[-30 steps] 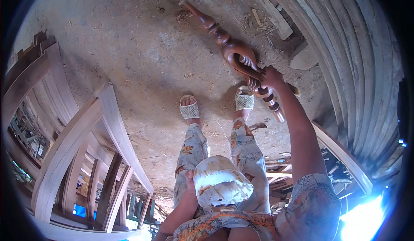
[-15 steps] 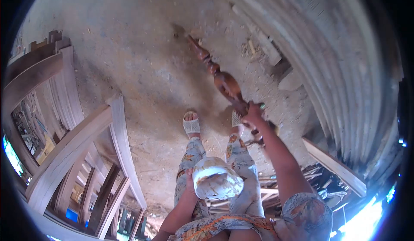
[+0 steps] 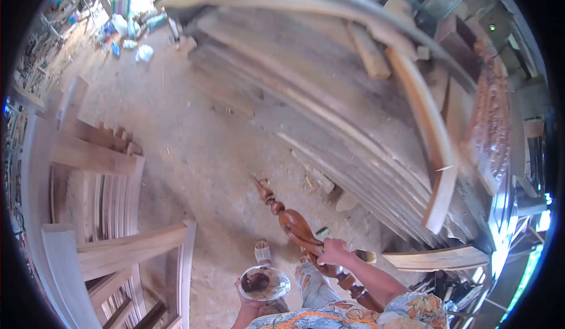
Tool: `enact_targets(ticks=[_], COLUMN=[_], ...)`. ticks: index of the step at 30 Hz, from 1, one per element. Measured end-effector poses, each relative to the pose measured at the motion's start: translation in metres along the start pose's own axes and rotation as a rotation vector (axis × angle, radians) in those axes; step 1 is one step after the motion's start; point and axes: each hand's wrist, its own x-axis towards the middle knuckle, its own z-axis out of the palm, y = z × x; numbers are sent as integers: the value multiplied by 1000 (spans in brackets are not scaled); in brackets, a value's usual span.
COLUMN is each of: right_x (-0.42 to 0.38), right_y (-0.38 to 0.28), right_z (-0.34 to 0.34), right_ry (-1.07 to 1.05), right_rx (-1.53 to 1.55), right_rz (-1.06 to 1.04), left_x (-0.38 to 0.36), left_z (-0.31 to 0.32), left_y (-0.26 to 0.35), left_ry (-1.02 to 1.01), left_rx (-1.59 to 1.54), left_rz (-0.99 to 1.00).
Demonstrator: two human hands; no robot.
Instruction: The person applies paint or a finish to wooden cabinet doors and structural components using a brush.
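Note:
A pale bowl-like container (image 3: 276,283) with dark brown residue inside is in my left hand (image 3: 250,296), its fingers closed around the left side. My right hand (image 3: 334,252) grips a glossy reddish-brown turned wooden spindle (image 3: 294,226) that has a carved twisted bulge. The spindle slants from upper left to lower right, its thin tip pointing away from me above the floor. A paintbrush (image 3: 366,256) seems to be held in the same hand, with a green end showing on the other side of the fingers. The spindle's near end passes behind my right forearm.
Pale wooden frames (image 3: 132,249) stand at the left. Long stacked boards (image 3: 329,117) fill the upper right, with a curved wooden piece (image 3: 432,146) on top. Plastic litter (image 3: 144,52) lies at the far left of the dirt floor (image 3: 182,129). Scrap wood lies by my right side.
My view has lifted, showing more of the boards and far floor. The container has tipped so its stained inside shows. Both hands keep their hold; the spindle's near end now shows below the right hand.

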Motion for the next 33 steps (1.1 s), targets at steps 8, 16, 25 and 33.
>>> enact_targets(ticks=[8,16,25,33], right_x=[-181,-313,-271,-177], right_y=[-77,-79,-2,109], right_z=[-114,-258,-446,-611], right_ry=[204,726,1234,1330], right_rx=[-182,-141,-58,35], right_rz=[-151,-280,-63,212], left_x=[-66,-56,20,95], left_z=[93,151,228,319], left_y=[18,17,-5,-63], left_ry=[167,63,66,187], left_rx=[494,634,721,781], left_rz=[149,152,284,425])
